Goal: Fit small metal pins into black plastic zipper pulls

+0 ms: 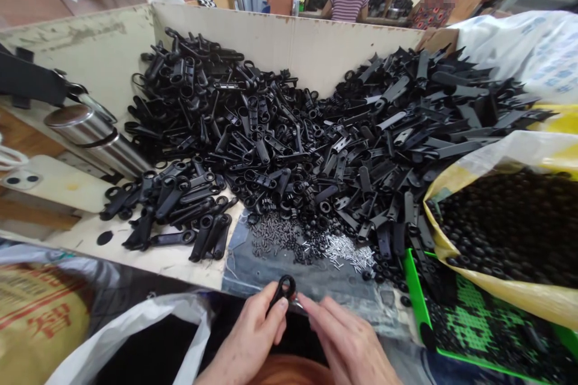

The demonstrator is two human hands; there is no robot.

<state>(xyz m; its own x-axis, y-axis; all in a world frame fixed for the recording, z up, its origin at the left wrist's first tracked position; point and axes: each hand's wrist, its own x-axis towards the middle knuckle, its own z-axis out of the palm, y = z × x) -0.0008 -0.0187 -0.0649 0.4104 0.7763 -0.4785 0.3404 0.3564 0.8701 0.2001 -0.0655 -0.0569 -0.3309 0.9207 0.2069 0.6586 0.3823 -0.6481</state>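
Observation:
My left hand [259,319] is closed around a black plastic part with a ring end [286,286], held just off the table's front edge. Close by on the right, my right hand [341,334] pinches a small shiny metal piece [297,301] against that part; its exact kind is too small to tell. Beyond both hands, a dark cloth [271,266] bears a scatter of silver metal pins [347,252] and small grey pieces [272,234]. Behind these rises a big heap of black plastic parts [253,126], with flat black pieces [433,96] on its right side.
Several black parts [167,195] lie at left, near a steel flask [85,129] and a phone [54,180]. A yellow-edged bag of black beads [510,222] and a green tray [418,298] stand right. An open white sack [198,325] sits low left. Several people work beyond the partition [280,33].

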